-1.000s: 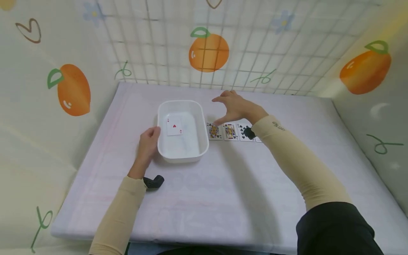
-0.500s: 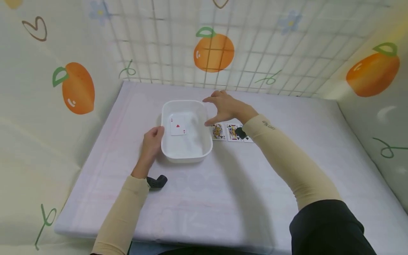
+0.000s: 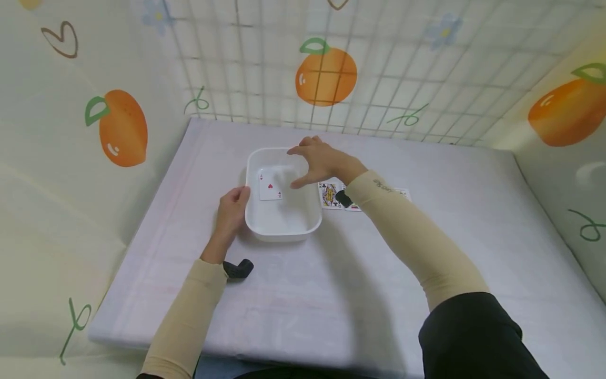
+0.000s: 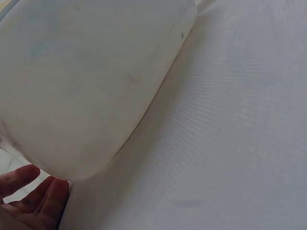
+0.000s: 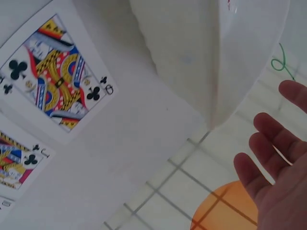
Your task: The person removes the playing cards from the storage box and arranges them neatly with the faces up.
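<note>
Head view: the right hand (image 3: 326, 164) hovers with fingers (image 3: 303, 152) spread and empty above the right rim of the white tub (image 3: 283, 227). The left hand (image 3: 230, 211) rests relaxed fingers against the tub's left wall. An ace of hearts (image 3: 270, 185) lies inside. The tub sits mid-counter (image 3: 379, 273); a row of face-up cards (image 3: 330, 193) lies just right of it, partly hidden by the forearm.

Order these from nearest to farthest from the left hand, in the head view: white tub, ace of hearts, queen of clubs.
1. white tub: the left hand touches its left wall.
2. ace of hearts: inside the tub.
3. queen of clubs: right of the tub.
</note>
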`<state>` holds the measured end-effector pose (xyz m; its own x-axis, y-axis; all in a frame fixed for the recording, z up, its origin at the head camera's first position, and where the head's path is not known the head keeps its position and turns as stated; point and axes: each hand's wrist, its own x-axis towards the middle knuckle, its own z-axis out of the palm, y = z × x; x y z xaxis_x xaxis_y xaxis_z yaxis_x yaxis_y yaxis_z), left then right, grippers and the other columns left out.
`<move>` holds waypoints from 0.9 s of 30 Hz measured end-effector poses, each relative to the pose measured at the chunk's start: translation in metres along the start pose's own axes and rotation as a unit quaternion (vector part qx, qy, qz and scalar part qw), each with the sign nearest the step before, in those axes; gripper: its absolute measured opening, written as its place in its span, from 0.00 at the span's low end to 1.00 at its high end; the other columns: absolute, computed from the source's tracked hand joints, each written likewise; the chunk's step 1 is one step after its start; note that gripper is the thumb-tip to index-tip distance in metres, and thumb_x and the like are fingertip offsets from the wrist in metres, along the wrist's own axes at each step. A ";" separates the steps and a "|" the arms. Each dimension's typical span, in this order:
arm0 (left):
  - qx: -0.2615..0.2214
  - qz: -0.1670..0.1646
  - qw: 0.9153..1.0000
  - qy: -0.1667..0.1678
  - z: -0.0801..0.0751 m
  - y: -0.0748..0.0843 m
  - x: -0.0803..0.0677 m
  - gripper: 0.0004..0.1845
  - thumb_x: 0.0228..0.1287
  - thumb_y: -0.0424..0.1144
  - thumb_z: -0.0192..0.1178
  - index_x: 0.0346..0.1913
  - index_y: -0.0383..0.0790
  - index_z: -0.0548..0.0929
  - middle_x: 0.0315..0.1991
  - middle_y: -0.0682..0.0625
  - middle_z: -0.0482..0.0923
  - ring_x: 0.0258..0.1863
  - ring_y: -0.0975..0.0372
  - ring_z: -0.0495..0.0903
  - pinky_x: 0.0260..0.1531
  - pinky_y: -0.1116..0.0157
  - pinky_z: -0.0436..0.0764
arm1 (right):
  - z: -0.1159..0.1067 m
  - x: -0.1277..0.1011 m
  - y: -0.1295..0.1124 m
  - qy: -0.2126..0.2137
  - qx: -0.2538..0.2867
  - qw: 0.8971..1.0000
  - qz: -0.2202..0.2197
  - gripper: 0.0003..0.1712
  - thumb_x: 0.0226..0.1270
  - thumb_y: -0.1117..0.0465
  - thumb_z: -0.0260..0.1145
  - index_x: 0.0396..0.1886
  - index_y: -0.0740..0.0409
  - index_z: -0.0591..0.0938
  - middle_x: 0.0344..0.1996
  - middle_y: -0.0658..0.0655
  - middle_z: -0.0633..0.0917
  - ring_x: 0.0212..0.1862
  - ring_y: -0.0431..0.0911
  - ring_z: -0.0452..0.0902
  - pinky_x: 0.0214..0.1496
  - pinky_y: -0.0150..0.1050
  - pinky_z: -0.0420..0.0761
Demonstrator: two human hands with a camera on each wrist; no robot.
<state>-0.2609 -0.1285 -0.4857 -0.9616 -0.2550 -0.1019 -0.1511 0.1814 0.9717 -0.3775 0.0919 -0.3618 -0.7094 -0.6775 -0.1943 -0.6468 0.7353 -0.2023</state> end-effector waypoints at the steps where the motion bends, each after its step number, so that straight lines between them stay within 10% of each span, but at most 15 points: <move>1: -0.001 0.001 1.000 0.000 -0.001 0.000 0.000 0.28 0.73 0.55 0.51 0.62 0.36 0.77 0.55 0.41 0.80 0.49 0.51 0.79 0.51 0.53 0.78 | 0.001 0.002 -0.001 -0.001 0.000 1.000 -0.002 0.52 0.49 0.34 0.71 0.72 0.53 0.70 0.64 0.62 0.69 0.63 0.56 0.59 0.60 0.57 0.71; 27: -0.009 0.004 1.000 0.002 -0.003 -0.003 0.007 0.25 0.73 0.52 0.52 0.60 0.36 0.79 0.53 0.40 0.80 0.50 0.50 0.79 0.52 0.54 0.78 | 0.017 0.043 -0.027 -0.022 -0.007 0.999 -0.026 0.51 0.50 0.35 0.71 0.71 0.52 0.70 0.63 0.61 0.70 0.62 0.55 0.61 0.60 0.54 0.71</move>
<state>-0.2664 -0.1337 -0.4882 -0.9616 -0.2582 -0.0934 -0.1397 0.1669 0.9760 -0.3858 0.0430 -0.3811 -0.6622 -0.7143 -0.2263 -0.6859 0.6995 -0.2007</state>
